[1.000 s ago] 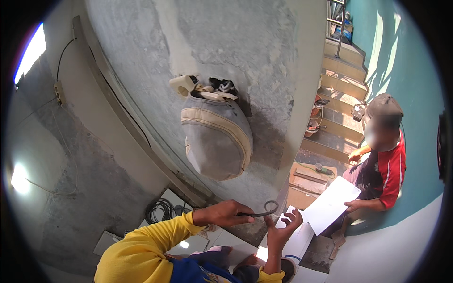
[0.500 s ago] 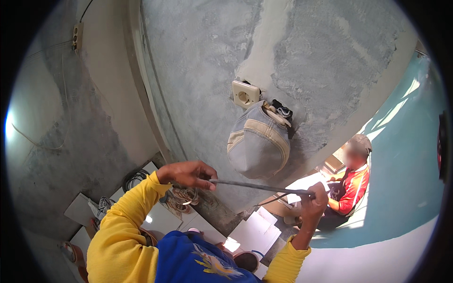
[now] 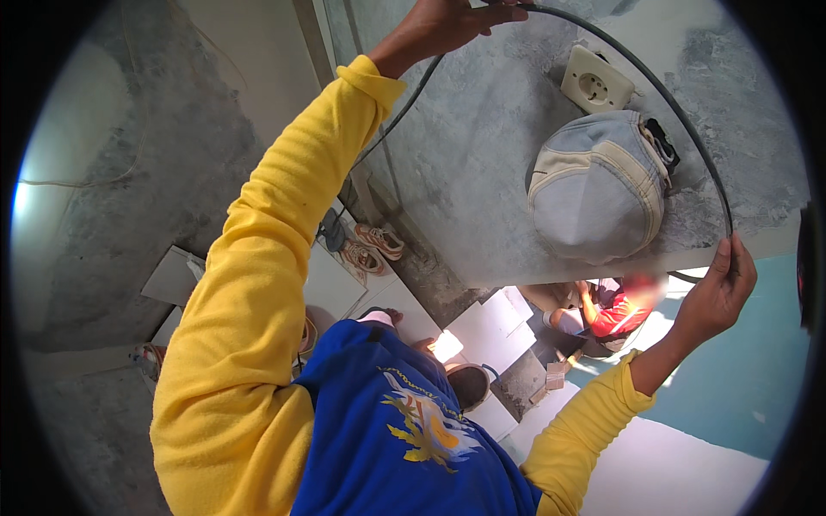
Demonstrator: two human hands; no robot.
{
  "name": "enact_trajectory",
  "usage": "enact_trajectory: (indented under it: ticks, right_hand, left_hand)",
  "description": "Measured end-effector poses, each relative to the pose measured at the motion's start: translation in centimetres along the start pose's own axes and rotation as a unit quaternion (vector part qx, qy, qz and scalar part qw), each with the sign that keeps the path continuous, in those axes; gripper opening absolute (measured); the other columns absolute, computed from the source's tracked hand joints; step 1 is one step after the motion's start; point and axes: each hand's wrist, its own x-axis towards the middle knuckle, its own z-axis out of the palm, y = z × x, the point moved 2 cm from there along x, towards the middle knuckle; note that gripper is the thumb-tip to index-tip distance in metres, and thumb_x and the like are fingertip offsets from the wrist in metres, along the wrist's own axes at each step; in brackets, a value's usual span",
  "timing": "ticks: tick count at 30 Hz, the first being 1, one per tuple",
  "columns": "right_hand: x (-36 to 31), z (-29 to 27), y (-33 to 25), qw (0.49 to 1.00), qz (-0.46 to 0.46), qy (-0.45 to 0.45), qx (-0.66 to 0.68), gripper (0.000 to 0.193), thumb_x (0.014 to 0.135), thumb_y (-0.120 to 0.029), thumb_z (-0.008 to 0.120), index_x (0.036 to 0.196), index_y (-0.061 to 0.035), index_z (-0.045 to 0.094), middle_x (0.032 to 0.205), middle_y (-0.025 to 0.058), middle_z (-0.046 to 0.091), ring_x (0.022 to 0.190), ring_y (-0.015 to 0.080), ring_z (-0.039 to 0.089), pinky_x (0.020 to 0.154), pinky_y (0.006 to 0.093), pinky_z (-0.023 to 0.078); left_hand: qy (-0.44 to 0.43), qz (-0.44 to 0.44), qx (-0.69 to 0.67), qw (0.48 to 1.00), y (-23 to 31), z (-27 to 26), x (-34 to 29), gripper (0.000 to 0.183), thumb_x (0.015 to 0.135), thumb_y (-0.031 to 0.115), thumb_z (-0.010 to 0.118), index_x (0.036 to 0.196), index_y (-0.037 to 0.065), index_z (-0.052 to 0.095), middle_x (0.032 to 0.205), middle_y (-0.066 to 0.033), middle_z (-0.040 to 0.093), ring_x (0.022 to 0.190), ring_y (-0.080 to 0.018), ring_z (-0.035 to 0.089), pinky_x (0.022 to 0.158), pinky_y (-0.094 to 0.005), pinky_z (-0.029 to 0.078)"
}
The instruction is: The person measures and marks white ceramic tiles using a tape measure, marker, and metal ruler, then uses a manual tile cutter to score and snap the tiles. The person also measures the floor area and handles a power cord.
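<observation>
A black cable [image 3: 708, 156] bows in a wide arc between my two hands, in front of the grey plastered wall. At the top edge of the view, my left hand [image 3: 447, 24] pinches one part of it, and a loose length runs from there down to the left. On the right, my right hand [image 3: 721, 291] grips the cable between thumb and fingers. Within the arc are a cream wall socket [image 3: 595, 79] and, below it, a grey-blue cap [image 3: 595, 191] against the wall.
Down at the lower right a person in a red top [image 3: 621, 316] sits on the floor. Below me are white tiles [image 3: 490, 331], a bucket [image 3: 469, 387] and a pair of shoes [image 3: 370, 248]. A teal wall [image 3: 740, 344] stands at the right.
My hands have moved up and farther apart, left hand to the top and right hand to the right. The short straight span of cable between them is now a long arc.
</observation>
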Motion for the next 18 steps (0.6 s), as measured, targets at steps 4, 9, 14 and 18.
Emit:
enact_trajectory:
  ticks: [4, 9, 14, 18]
  right_hand:
    - [-0.6, 2.0, -0.6, 0.981, -0.042, 0.032, -0.188, 0.019, 0.099, -0.003, 0.074, 0.116, -0.0082, 0.081, 0.110, 0.0057, 0.068, 0.096, 0.0162, 0.067, 0.078, 0.0312, 0.059]
    - [-0.7, 2.6, -1.3, 0.980, -0.080, 0.048, -0.174, 0.026, 0.095, 0.003, 0.077, 0.118, -0.0086, 0.080, 0.101, 0.0045, 0.062, 0.092, 0.0158, 0.065, 0.072, 0.0318, 0.058]
    - [-2.7, 2.8, -0.8, 0.978, -0.072, 0.030, -0.193, 0.026, 0.094, 0.003, 0.077, 0.118, -0.0072, 0.080, 0.102, 0.0065, 0.064, 0.091, 0.0181, 0.065, 0.074, 0.0340, 0.058]
    - [-4.3, 3.4, -1.4, 0.957, -0.098, -0.003, -0.271, 0.028, 0.091, -0.002, 0.081, 0.118, -0.0083, 0.080, 0.104, 0.0072, 0.066, 0.099, 0.0241, 0.064, 0.081, 0.0385, 0.055]
  left_hand:
    - [0.060, 0.077, 0.044, 0.994, -2.0, 1.4, 0.9, 0.011, 0.090, 0.006, 0.083, 0.100, 0.005, 0.080, 0.093, -0.0077, 0.069, 0.088, -0.0197, 0.065, 0.079, -0.0347, 0.052]
    - [0.085, 0.096, 0.118, 0.985, -4.4, 3.6, -0.8, 0.018, 0.094, 0.008, 0.081, 0.112, 0.008, 0.080, 0.099, -0.0023, 0.071, 0.085, -0.0107, 0.069, 0.070, -0.0280, 0.063]
    - [0.051, 0.014, 0.052, 0.997, -6.0, 5.7, -4.0, 0.017, 0.092, 0.005, 0.082, 0.109, 0.008, 0.081, 0.101, -0.0039, 0.072, 0.090, -0.0131, 0.072, 0.073, -0.0278, 0.065]
    - [0.067, -0.008, 0.011, 0.998, -5.9, 7.1, -6.0, 0.024, 0.090, 0.004, 0.083, 0.113, 0.011, 0.081, 0.100, -0.0046, 0.073, 0.094, -0.0165, 0.073, 0.079, -0.0295, 0.064]
